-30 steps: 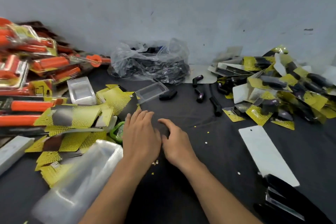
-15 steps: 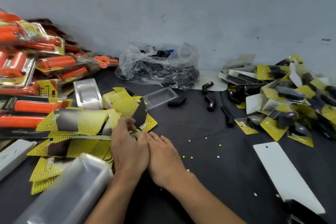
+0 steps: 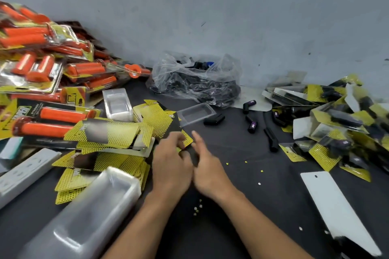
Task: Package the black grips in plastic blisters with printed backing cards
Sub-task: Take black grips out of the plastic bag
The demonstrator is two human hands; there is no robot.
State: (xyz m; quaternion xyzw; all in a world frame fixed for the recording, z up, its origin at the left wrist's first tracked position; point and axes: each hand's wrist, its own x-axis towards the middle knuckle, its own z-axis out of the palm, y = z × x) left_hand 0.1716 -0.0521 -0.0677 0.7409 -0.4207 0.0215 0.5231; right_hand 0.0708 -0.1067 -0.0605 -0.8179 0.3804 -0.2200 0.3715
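The yellow-and-black backing card (image 3: 188,141) sits at the near edge of the card pile (image 3: 117,134), pinched in the left hand's (image 3: 170,166) curled fingers, right hand (image 3: 208,168) straight-fingered just beside it, loose black grips (image 3: 252,125) and an empty blister (image 3: 194,112) further back.

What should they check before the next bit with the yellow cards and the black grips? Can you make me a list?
1. Left hand has a backing card: ok, its fingers pinch the card's edge.
2. Only one card picked up: cannot tell.
3. Right hand free: ok, fingers straight, gripping nothing.
4. Empty blister close by: ok, lying just beyond the hands.
5. Loose black grip ready: ok, right beside that blister.
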